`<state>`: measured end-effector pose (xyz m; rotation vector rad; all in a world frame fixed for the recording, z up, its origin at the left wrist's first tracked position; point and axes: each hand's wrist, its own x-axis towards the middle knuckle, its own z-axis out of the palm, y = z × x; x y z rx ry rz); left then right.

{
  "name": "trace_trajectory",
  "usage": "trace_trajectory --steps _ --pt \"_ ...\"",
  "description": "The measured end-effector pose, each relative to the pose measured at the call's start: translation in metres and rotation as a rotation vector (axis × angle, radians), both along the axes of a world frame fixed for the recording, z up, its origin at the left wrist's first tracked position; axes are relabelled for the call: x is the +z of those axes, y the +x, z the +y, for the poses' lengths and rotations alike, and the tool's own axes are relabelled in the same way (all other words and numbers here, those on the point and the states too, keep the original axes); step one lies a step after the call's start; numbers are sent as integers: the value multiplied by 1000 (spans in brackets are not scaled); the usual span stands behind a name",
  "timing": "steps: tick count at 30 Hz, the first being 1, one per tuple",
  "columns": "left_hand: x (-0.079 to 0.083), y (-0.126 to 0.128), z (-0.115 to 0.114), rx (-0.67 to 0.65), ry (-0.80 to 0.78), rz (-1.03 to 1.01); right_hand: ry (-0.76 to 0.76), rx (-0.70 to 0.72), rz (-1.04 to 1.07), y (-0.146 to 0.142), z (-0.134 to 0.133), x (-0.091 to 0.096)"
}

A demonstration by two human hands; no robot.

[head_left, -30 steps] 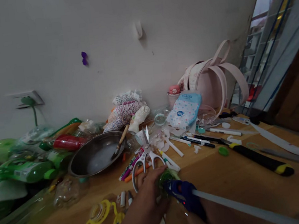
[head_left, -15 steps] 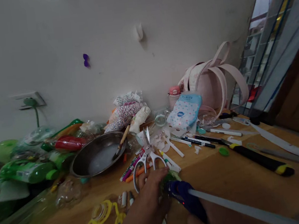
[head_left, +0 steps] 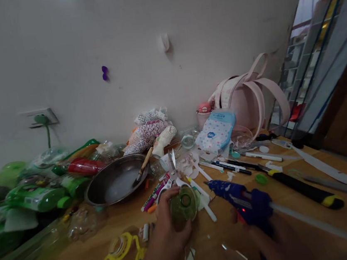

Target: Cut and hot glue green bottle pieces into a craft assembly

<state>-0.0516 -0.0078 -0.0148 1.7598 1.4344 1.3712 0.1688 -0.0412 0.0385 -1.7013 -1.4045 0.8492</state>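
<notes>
The left hand (head_left: 170, 224) has its fingers curled around a green bottle piece (head_left: 180, 213), near the middle of the table (head_left: 217, 235), its round neck opening turned up toward the wearer; whether the piece also rests on the wood cannot be told. Just to its right, the right hand (head_left: 271, 235) is closed around the grip of a blue glue gun (head_left: 244, 199), whose red light is lit and from whose back a long white glue stick (head_left: 314, 223) runs out. Whether the trigger is squeezed does not show. As for progress, the cutting seems done on this piece — it looks to be just the neck end — and the scissors (head_left: 173, 172) lie on the far side of the left hand, not in use. The gluing looks partway at most: the nozzle points toward the piece but stands apart from it, and no clear bead of glue can be made out. How much is left cannot be read, though green bottles (head_left: 32, 198) at the far left look largely uncut.
</notes>
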Motion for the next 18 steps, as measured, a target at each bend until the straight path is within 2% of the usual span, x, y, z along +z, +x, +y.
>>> trace_trajectory --steps 2,6,11,14,16,18 --pt "4 1 2 1 -62 -197 -4 26 48 10 9 -4" --pt "9 3 7 -31 -137 -660 -26 -30 -76 23 31 -9" --pt "15 5 9 -65 -325 -1148 60 -54 -222 20 42 -34" --pt "24 6 9 -86 -352 -1242 141 3 -363 14 41 -45" --pt "31 6 9 -72 -405 -1296 198 50 -446 11 41 -45" --pt "36 5 8 -55 -487 -1353 215 30 -572 9 42 -42"
